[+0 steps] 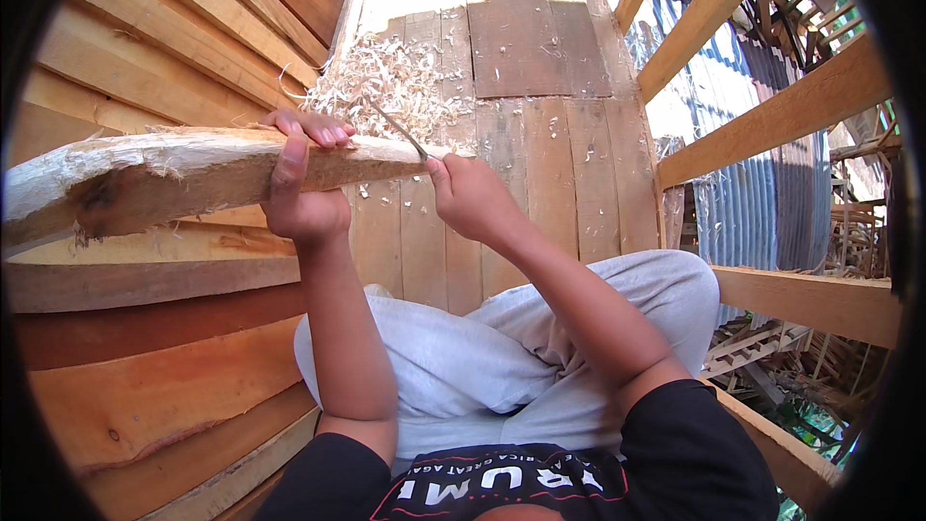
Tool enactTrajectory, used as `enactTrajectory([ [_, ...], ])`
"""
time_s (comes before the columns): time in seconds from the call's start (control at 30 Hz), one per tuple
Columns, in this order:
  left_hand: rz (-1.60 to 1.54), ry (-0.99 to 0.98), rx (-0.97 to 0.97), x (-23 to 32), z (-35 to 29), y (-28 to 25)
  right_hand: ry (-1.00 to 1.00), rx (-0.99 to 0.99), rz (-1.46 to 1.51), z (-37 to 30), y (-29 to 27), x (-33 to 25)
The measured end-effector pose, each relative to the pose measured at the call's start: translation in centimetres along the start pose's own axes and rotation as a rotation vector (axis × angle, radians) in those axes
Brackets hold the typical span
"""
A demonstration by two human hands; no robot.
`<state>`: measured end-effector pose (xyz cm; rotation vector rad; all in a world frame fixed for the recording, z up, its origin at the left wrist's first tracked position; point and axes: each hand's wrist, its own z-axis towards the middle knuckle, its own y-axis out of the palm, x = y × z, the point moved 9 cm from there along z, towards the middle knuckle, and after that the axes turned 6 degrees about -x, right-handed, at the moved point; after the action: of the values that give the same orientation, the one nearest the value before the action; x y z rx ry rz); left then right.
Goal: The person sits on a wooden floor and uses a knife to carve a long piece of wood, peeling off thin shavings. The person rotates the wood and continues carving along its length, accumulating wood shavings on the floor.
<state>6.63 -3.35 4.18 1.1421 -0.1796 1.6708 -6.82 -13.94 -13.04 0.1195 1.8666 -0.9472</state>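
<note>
A long piece of pale, rough-hewn wood runs in from the left edge and narrows toward the middle of the view. A dark brown hollow or knot marks its thick end. My left hand grips it near the narrow part, fingers over the top and thumb on the near side. At the thin end, my right hand is closed round the handle of a thin-bladed knife. The blade slants up and left, across the wood's tip. My right fist hides the handle.
Curled wood shavings lie heaped on the plank floor just beyond the wood. A board wall rises on the left. Wooden railing bars stand on the right, with blue corrugated sheets beyond. My crossed legs are close below.
</note>
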Motion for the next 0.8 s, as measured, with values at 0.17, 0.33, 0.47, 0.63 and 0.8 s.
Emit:
enactTrajectory([
  [0.17, 0.01, -0.008, 0.024, -0.4, 0.6, 0.5, 0.104, -0.076, 0.026, 1.8, 1.2, 5.5],
  [0.33, 0.023, -0.002, 0.068, 0.2, 0.1, -1.0, -0.059, -0.063, -0.014, -0.4, -0.3, -2.3],
  [0.47, 0.009, -0.008, 0.016, -0.2, 0.5, 0.8, 0.27, -0.056, -0.07, 1.1, 0.5, 8.5],
  [0.63, 0.003, -0.015, -0.055, -0.3, 0.1, 1.2, 0.233, -0.113, -0.032, 1.8, 1.6, 7.6],
  [0.8, 0.054, -0.021, -0.072, -0.1, 0.1, 0.6, 0.039, -0.095, 0.066, 0.2, 0.3, 0.9],
])
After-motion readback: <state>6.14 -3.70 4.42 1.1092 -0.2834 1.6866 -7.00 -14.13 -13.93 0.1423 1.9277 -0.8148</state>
